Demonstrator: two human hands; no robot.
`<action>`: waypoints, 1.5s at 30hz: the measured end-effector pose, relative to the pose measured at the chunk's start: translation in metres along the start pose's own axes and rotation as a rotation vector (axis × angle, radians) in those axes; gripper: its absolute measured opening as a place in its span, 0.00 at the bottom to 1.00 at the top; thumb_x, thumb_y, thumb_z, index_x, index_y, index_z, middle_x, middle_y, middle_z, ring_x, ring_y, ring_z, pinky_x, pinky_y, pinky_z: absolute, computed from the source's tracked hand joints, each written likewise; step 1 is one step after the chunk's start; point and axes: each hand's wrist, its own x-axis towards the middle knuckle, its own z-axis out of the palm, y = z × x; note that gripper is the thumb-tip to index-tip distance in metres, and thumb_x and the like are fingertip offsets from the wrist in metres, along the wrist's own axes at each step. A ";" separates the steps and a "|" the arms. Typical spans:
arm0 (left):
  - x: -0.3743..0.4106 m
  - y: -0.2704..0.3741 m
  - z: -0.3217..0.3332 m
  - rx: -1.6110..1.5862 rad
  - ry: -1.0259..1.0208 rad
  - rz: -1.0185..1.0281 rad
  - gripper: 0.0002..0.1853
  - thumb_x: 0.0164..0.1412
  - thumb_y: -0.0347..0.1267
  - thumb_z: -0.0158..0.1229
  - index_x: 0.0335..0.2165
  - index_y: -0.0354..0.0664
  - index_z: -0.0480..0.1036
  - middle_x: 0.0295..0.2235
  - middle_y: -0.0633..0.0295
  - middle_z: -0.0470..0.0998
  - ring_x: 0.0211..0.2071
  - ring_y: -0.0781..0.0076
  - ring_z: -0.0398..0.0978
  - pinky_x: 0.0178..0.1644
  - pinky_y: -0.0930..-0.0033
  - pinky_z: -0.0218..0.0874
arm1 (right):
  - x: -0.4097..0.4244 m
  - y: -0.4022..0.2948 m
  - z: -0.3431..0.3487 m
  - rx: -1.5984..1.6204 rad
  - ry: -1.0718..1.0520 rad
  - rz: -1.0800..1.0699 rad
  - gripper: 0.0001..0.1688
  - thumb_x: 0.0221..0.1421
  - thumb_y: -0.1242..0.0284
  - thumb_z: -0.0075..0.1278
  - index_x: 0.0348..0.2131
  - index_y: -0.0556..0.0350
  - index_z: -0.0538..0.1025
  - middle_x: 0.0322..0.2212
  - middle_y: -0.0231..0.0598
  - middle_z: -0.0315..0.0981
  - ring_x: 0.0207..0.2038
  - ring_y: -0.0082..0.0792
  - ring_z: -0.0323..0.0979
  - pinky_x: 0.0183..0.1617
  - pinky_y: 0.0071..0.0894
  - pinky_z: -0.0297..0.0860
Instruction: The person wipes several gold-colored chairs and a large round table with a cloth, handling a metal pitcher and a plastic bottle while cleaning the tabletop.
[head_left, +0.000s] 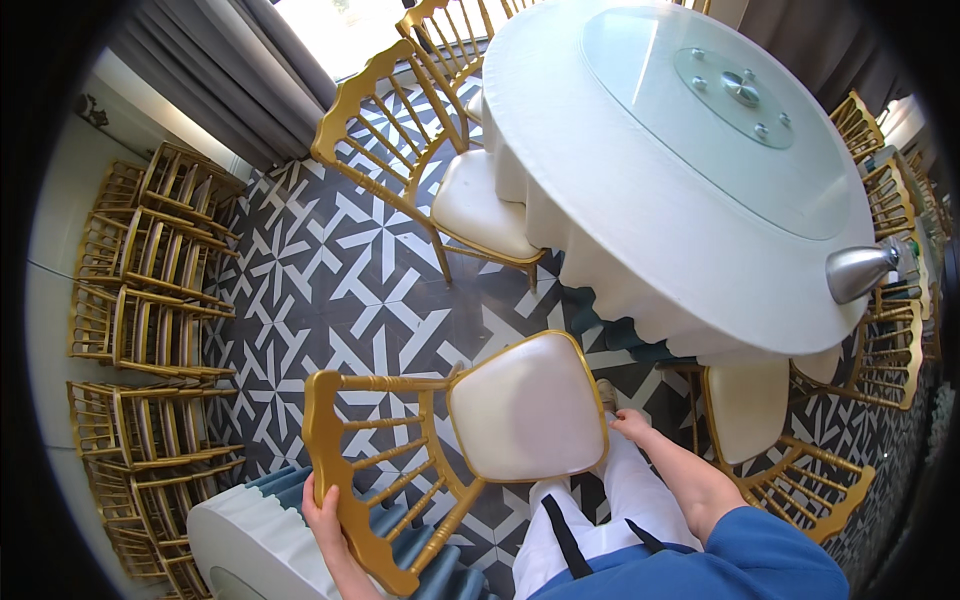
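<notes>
Before me is a gold chiavari-style chair (322, 420) with a cream padded seat (529, 409), its spindled back towards the left. My left hand (324, 514) is wrapped around the top rail of that chair, fingers partly hidden behind it. At the seat's opposite edge, my right hand (631, 426) grips the rim near its corner; some of its fingers are out of sight under the edge. The seat is close in front of my legs, and a shoe (607, 394) shows just past the rim.
A round table (637, 225) with a white cloth bears a glass turntable (720, 127) and a silver jug (859, 274). Chairs stand around it, one (480, 202) at its left and another (746, 412) at my right. Stacked gold chairs (157, 322) line the left wall. Another clothed table (247, 536) is lower left.
</notes>
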 end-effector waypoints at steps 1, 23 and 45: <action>-0.001 0.003 0.003 0.017 0.018 -0.002 0.27 0.56 0.23 0.57 0.56 0.31 0.66 0.48 0.55 0.75 0.48 0.68 0.74 0.54 0.68 0.64 | 0.011 -0.004 0.002 -0.031 -0.010 -0.010 0.38 0.51 0.61 0.60 0.56 0.66 0.71 0.46 0.49 0.76 0.41 0.37 0.76 0.42 0.34 0.72; -0.006 0.028 0.033 0.301 0.242 0.063 0.22 0.53 0.16 0.56 0.49 0.29 0.71 0.41 0.64 0.67 0.46 0.71 0.68 0.55 0.71 0.59 | 0.096 -0.068 0.024 0.658 -0.246 0.300 0.39 0.49 0.66 0.67 0.56 0.62 0.69 0.48 0.46 0.74 0.49 0.38 0.73 0.53 0.39 0.69; 0.164 0.085 0.144 0.256 0.077 0.235 0.18 0.62 0.24 0.58 0.50 0.31 0.70 0.44 0.63 0.69 0.47 0.72 0.69 0.54 0.70 0.61 | 0.162 -0.130 -0.060 0.193 0.203 -0.121 0.50 0.45 0.66 0.62 0.64 0.56 0.58 0.56 0.57 0.65 0.58 0.53 0.66 0.63 0.45 0.62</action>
